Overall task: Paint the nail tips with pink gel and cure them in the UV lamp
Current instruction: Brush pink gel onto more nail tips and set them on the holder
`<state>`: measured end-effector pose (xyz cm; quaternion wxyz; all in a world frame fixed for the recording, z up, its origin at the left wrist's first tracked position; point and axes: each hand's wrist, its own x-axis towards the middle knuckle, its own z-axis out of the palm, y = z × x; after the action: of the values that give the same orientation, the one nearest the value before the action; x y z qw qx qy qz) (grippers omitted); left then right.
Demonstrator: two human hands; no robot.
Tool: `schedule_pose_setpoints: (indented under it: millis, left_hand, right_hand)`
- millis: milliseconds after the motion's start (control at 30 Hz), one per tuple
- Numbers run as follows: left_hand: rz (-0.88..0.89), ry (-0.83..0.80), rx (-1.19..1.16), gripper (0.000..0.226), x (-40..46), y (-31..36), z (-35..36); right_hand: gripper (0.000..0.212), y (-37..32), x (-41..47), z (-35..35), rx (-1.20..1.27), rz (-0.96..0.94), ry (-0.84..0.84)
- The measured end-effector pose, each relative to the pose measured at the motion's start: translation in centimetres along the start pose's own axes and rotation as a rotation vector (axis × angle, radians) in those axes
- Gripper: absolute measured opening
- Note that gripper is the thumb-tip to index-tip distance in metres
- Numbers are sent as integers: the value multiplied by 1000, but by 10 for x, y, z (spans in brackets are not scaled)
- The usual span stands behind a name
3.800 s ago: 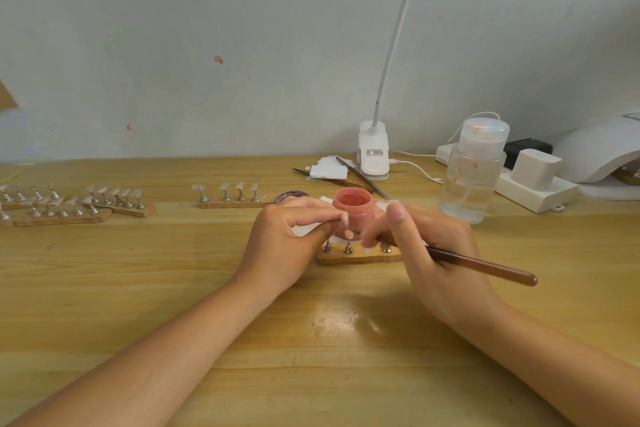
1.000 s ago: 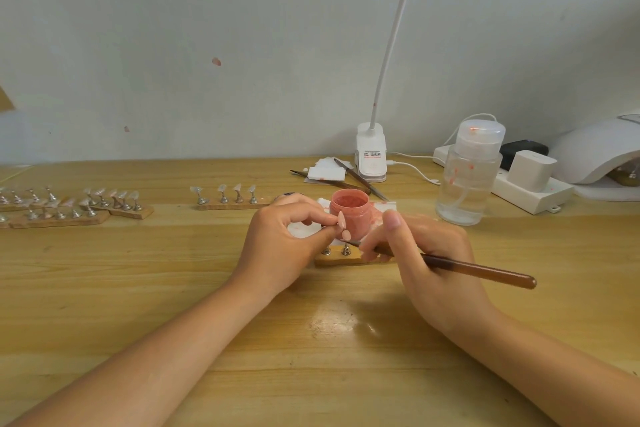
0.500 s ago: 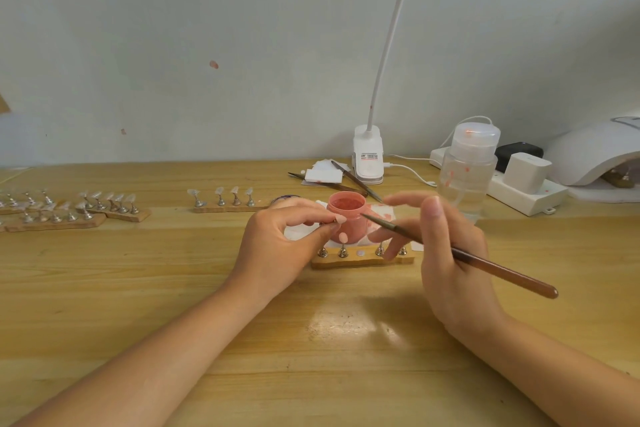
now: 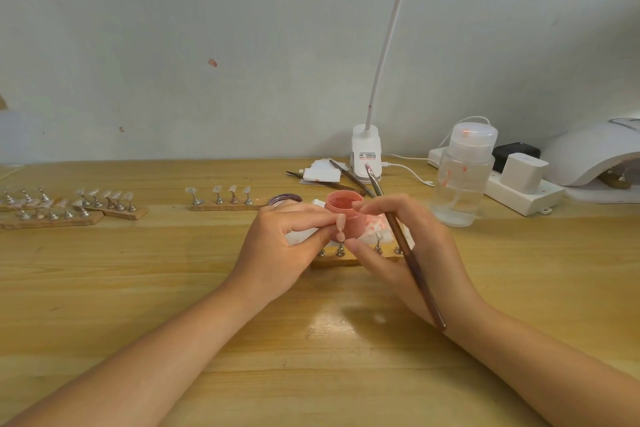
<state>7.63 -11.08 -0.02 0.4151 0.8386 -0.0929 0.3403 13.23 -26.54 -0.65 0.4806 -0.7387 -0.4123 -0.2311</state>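
Observation:
My left hand [image 4: 287, 246] pinches a pink-coated nail tip [image 4: 341, 222] between thumb and forefinger, just above a small wooden stand [image 4: 332, 261] with metal pegs. My right hand [image 4: 412, 246] grips a brown-handled brush [image 4: 405, 246] that slants away from me, its bristles near the desk lamp base. The forefinger and thumb of that hand reach in around the same nail tip. The open jar of pink gel [image 4: 344, 204] stands right behind both hands. A white UV lamp [image 4: 588, 152] sits at the far right edge.
A clear pump bottle [image 4: 460, 180] stands right of the jar, with a power strip [image 4: 519, 189] and chargers behind it. The desk lamp base [image 4: 367, 156], paper scraps and tools lie at the back. More stands with clear tips [image 4: 228, 199] [image 4: 69, 210] line the left. The jar lid [image 4: 285, 199] lies behind my left hand.
My right hand swung the brush so its bristles now point away toward the lamp base, and its fingertips moved in to the nail tip. My left hand stayed in place, holding the tip.

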Motion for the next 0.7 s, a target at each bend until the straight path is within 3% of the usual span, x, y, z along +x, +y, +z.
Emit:
schedule_pose_setpoints:
  millis: [400, 600, 700]
  left_hand:
    - [88, -48, 102, 21, 0, 0, 0]
    - [5, -83, 96, 24, 1, 2, 0]
    - [-88, -104, 132, 35, 1, -1, 0]
  right_hand:
    - [20, 2, 2, 3, -44, -169, -1]
    - [20, 7, 3, 0, 9, -73, 8]
    - [39, 13, 4, -6, -11, -8, -3]
